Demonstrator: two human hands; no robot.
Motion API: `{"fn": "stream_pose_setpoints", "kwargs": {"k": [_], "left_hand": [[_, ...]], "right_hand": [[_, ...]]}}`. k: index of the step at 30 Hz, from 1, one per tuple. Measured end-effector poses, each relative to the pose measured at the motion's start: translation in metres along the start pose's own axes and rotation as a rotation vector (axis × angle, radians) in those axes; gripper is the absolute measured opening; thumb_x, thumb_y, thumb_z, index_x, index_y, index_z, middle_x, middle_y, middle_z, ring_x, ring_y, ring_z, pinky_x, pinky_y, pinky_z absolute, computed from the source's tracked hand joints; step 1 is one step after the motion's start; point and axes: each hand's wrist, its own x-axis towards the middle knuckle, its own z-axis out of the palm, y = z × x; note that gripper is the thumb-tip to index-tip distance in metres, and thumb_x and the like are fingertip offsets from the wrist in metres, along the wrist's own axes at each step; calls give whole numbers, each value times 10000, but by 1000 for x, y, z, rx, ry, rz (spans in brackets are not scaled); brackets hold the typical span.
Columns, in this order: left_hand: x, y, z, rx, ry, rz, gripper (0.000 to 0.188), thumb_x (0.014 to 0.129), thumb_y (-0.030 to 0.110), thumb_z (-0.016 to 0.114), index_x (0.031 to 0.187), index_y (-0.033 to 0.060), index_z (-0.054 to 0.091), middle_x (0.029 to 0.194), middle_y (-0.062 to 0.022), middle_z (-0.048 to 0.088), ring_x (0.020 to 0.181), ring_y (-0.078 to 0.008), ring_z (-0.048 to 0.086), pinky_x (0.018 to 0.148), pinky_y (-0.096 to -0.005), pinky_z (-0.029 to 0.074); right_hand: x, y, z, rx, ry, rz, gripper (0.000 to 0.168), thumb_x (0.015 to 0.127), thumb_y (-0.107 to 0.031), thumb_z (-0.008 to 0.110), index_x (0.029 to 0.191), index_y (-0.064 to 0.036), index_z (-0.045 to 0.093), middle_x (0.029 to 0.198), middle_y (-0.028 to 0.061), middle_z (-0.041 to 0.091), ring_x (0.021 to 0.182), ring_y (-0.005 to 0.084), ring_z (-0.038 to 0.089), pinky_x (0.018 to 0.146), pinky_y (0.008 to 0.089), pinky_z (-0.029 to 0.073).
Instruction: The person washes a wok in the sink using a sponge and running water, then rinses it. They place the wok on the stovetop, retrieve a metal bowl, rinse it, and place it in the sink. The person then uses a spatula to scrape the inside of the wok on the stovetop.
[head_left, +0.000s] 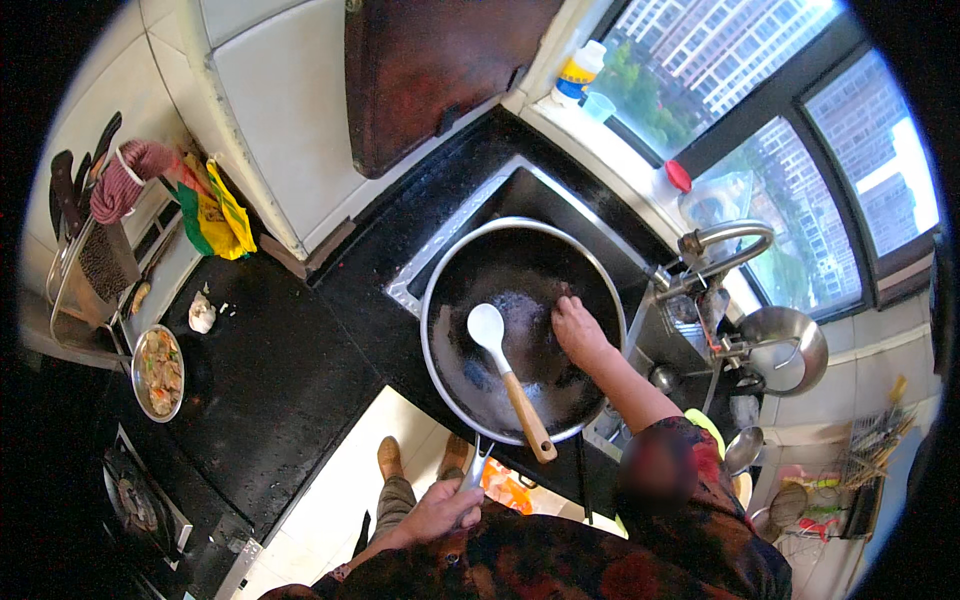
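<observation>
A large dark wok (525, 259) with a pale metal rim is held over the corner of the black counter, partly over a metal-framed opening. My left hand (448, 510) is closed around the wok's metal handle (478, 466). Inside the wok, my right hand (581, 330) reaches down to the surface with its fingers bunched; whether something small is between the fingertips cannot be told. A ladle or spoon with a white head (486, 327) and a wooden handle (529, 420) lies in the wok, its handle end over the rim nearest me.
A metal bowl of food (157, 373) and garlic (202, 313) stand on the left counter (277, 360), near a knife rack with a cleaver (109, 259). At the right are a faucet (724, 232) and a hanging metal pan (806, 341). A gas burner (135, 504) is at lower left.
</observation>
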Motion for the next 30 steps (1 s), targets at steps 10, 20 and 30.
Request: {"fn": "stream_pose_setpoints", "kwargs": {"k": [10, 20, 30], "left_hand": [[1, 2, -1, 28, -23, -9, 224, 921, 241, 478, 842, 33, 505, 624, -2, 507, 533, -68, 435, 492, -209, 336], [-1, 9, 1, 69, -16, -17, 224, 919, 243, 474, 834, 37, 501, 621, 4, 499, 531, -67, 435, 500, -212, 342], [2, 4, -2, 74, -38, 16, 223, 929, 225, 458, 839, 26, 501, 637, -6, 495, 554, -73, 441, 520, -215, 356]], "right_hand": [[-6, -2, 6, 180, 36, 26, 104, 720, -13, 491, 801, 20, 548, 907, 190, 491, 888, 319, 496, 789, 393, 444], [31, -15, -11, 358, 87, -78, 116, 768, -49, 506, 823, 19, 581, 859, 161, 542, 902, 331, 512, 797, 395, 442], [-21, -25, -14, 430, -222, -176, 94, 757, -70, 526, 776, 2, 584, 781, 165, 520, 810, 319, 525, 726, 404, 453]]}}
